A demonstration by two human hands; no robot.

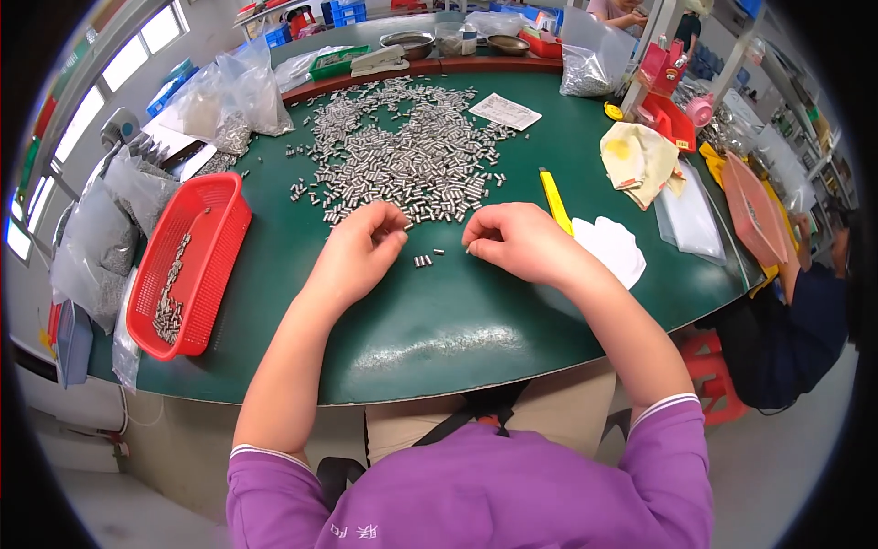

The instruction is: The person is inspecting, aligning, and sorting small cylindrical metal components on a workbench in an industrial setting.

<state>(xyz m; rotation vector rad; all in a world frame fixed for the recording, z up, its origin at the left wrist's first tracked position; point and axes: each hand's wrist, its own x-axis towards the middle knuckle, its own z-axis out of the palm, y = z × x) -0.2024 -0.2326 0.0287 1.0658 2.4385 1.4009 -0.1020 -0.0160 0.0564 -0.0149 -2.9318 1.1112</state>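
A wide heap of small silvery metal cylinders (pixel 402 151) is spread over the green table (pixel 439 302). At its near edge, my left hand (pixel 361 252) has curled fingers, thumb and forefinger close together; whatever they hold, if anything, is hidden. Opposite it, my right hand (pixel 521 242) pinches what looks like one small metal cylinder (pixel 467 249) at the fingertips. Between the two hands a few loose cylinders (pixel 423 261) lie in a short row, with a single one (pixel 439 252) just beyond.
Left stands a red plastic basket (pixel 233 229) with some cylinders inside; clear bags of metal parts (pixel 101 229) sit beyond it. On the right are a yellow cutter knife (pixel 554 201), white cloth (pixel 611 252), stained cloth (pixel 640 160) and plastic bags (pixel 688 215). A person (pixel 796 311) sits far right.
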